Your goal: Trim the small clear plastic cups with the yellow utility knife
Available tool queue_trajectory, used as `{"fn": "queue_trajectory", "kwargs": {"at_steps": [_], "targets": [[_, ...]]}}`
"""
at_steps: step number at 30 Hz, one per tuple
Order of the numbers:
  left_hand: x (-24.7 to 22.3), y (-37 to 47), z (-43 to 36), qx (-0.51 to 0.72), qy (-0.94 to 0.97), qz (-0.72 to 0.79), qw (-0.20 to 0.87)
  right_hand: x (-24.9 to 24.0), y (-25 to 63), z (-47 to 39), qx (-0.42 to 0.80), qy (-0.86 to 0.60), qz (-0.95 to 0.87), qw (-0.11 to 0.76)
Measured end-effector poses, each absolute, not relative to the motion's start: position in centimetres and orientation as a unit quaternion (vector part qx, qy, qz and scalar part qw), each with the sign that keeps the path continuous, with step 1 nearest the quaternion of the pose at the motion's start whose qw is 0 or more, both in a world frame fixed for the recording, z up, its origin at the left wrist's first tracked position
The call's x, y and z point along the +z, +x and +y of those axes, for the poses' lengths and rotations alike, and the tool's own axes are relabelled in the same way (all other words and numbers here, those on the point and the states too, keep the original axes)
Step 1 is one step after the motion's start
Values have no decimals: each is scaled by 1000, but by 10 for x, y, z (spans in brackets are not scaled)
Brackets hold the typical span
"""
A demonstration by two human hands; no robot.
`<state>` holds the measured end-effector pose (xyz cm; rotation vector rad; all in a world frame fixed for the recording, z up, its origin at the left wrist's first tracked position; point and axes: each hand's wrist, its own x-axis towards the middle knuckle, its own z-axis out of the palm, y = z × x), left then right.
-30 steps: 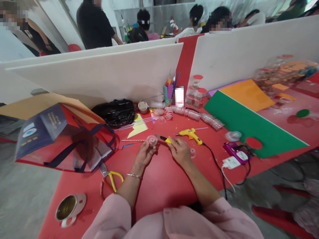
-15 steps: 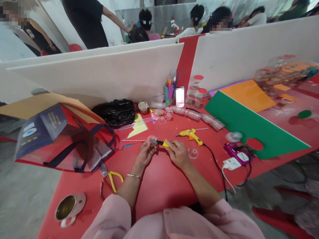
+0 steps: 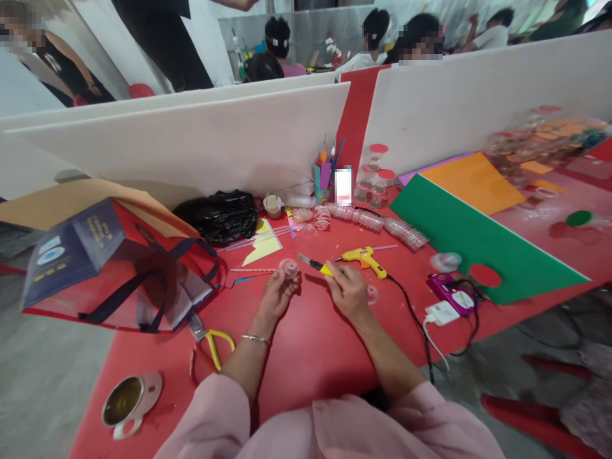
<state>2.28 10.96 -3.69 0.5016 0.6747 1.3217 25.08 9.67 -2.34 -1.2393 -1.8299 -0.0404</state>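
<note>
My left hand [image 3: 278,294] is closed around a small clear round plastic piece [image 3: 288,269], holding it up by its edge. A yellow and black utility knife [image 3: 315,264] is gripped in my right hand [image 3: 349,292], its blade pointing left and a little apart from the plastic piece. Just beyond my right hand lies a yellow hot glue gun [image 3: 366,258] on the red table. Another clear plastic piece [image 3: 372,294] is partly hidden behind that hand. Clear thin sticks [image 3: 253,241] and a yellow paper piece [image 3: 262,243] lie past my left hand.
Pliers [image 3: 210,341] and a mug of liquid [image 3: 131,405] stand to the left, below a large bag [image 3: 119,268]. Stacked clear cups [image 3: 406,234] lie at the back. A green board [image 3: 478,242] and a purple power strip [image 3: 452,294] are at right. People sit beyond the white partition.
The knife has moved right, away from the clear plastic piece, which it was touching or overlapping before. My left hand still holds the piece, now more in view.
</note>
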Motion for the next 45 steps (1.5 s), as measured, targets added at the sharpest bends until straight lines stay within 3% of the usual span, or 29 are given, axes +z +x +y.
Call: {"fn": "queue_trajectory", "kwargs": {"at_steps": [11, 37, 45], "targets": [[-35, 25, 109, 600, 220, 325, 697, -26, 238, 93, 6, -488, -775, 401], [-32, 25, 109, 605, 228, 331, 687, -30, 240, 94, -13, -513, -758, 403], [-32, 25, 108, 605, 217, 336, 689, -26, 236, 90, 36, -485, -765, 422]]}}
